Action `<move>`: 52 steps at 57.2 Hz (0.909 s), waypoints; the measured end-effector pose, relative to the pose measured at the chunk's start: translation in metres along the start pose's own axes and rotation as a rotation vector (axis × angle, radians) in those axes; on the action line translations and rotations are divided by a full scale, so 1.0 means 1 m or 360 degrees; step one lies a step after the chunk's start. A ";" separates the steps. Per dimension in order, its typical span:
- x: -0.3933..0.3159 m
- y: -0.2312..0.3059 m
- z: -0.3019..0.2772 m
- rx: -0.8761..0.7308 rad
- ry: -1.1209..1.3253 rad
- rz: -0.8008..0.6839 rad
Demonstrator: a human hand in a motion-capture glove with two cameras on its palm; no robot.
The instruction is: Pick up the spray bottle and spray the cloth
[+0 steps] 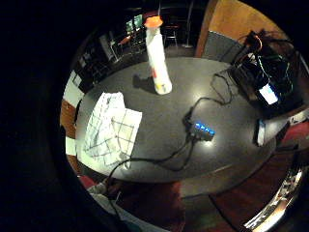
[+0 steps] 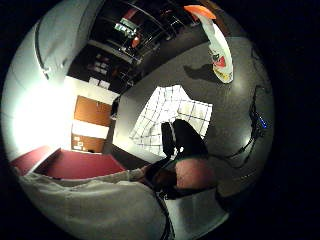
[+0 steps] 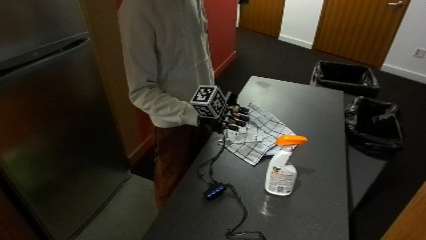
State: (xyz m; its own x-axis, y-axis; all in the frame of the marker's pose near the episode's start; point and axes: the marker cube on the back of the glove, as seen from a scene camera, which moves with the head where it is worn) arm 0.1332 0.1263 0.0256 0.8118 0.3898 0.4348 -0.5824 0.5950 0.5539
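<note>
A white spray bottle point(image 3: 282, 166) with an orange trigger head stands upright on the dark table point(image 3: 319, 200). A white cloth with a dark check pattern point(image 3: 256, 133) lies crumpled on the table beside it, toward the person. My gloved right hand point(image 3: 229, 117) hovers at the table's edge above the near side of the cloth, fingers loosely curled and holding nothing. It is well apart from the bottle. The palm views show the bottle point(image 1: 158, 55) point(image 2: 216, 43) standing beyond the cloth point(image 1: 110, 127) point(image 2: 172, 117).
A small hub with blue lights point(image 3: 214, 191) and its black cable lie on the table near the front edge, also seen as the hub point(image 1: 203, 130). Two black bins point(image 3: 345, 77) stand on the floor beyond the table. A grey fridge point(image 3: 46, 120) is at the left.
</note>
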 end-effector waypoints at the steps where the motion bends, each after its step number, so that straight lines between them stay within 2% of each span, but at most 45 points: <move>1: 0.002 -0.002 -0.001 0.0012 -0.0019 0.0012; 16: 0.016 -0.029 0.007 0.0211 -0.0424 0.0223; 33: 0.025 -0.062 0.031 0.0328 -0.0592 0.0386; 52: 0.031 -0.098 0.062 0.0341 -0.0789 0.0543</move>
State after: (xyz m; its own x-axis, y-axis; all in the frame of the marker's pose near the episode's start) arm 0.2129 0.0362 0.0284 0.4929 0.1301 0.8603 -0.8419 0.3210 0.4338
